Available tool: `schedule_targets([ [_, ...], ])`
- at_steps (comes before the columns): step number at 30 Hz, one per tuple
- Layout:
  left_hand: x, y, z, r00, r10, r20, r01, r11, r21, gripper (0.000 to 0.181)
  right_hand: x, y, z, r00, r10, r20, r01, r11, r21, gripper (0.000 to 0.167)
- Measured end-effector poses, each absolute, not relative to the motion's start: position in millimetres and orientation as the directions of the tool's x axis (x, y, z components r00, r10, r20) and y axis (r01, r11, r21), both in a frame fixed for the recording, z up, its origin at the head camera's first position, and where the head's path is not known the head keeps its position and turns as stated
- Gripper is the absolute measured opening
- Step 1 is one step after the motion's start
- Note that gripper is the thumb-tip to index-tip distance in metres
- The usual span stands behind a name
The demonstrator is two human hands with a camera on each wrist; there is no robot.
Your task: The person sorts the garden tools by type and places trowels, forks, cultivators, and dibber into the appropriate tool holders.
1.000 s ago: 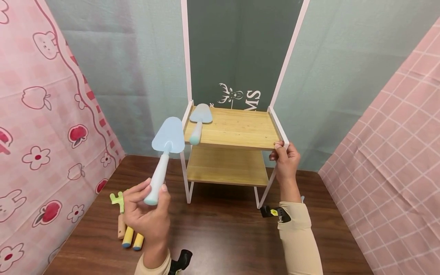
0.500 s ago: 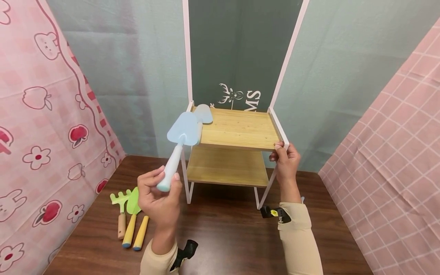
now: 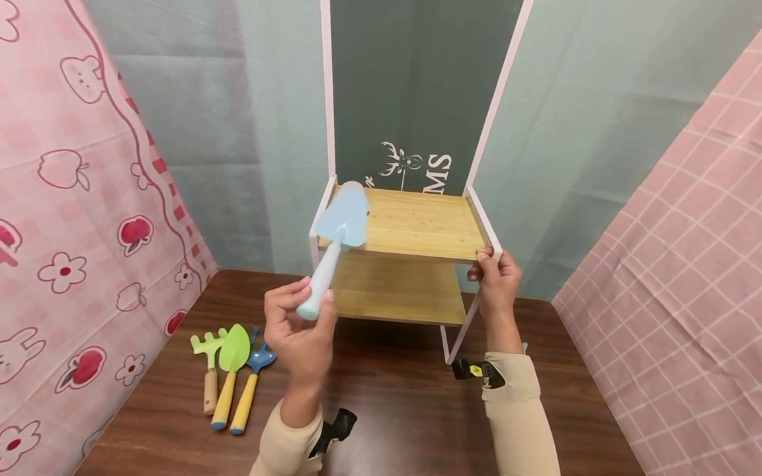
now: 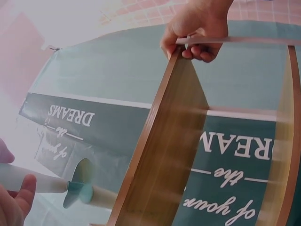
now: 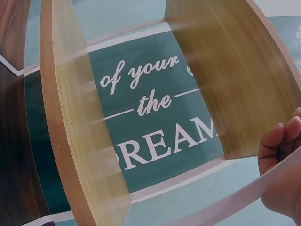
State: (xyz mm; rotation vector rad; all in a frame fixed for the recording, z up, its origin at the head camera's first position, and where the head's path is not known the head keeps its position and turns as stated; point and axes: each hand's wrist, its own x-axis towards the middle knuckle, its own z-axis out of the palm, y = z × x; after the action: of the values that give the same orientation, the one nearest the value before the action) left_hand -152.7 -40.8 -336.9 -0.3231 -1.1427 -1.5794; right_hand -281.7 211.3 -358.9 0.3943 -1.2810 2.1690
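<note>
My left hand (image 3: 303,330) pinches the white handle of a toy trowel (image 3: 344,215) with a light blue blade. The blade is raised over the left part of the upper board of a small two-tier shelf (image 3: 423,228). Behind it lies a second trowel (image 3: 354,186), mostly hidden in the head view; its pale handle (image 4: 102,197) shows in the left wrist view. My right hand (image 3: 499,284) grips the upper board's front right corner, where the white frame (image 3: 485,225) meets it.
Left on the brown table (image 3: 393,410) lie a green rake (image 3: 210,370), a green trowel (image 3: 234,350) and a blue fork-like tool (image 3: 260,360) with a yellow handle. The lower board (image 3: 399,291) sits beneath the upper one. Patterned cloths (image 3: 65,198) enclose the table.
My left hand has carried the trowel rightward and slightly up, so its blade now overlaps the trowel lying on the shelf. The tools at left are uncovered. My right hand has stayed put.
</note>
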Motion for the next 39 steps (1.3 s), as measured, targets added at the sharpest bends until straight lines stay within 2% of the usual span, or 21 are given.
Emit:
schedule_targets([
  [14,-172.1,-14.8,-335.7,-0.352,-0.599,0.72,0.874,0.065,0.482,0.018,-283.8,212.9,-359.4,-0.789,0.33,0.517,-0.613,-0.374,-0.696,0.021],
  [23,-184.8,-2.9,-336.5,-0.363,-0.584,0.726,0.85,0.111,0.514,0.017,-287.7,215.2,-359.2,-0.789,0.324,0.522,-0.613,-0.37,-0.698,0.02],
  [39,-204.5,15.7,-333.6,-0.388,-0.543,0.745,0.881,0.02,0.473,0.019,-287.2,214.7,-358.5,-0.79,0.315,0.527,-0.613,-0.399,-0.682,0.024],
])
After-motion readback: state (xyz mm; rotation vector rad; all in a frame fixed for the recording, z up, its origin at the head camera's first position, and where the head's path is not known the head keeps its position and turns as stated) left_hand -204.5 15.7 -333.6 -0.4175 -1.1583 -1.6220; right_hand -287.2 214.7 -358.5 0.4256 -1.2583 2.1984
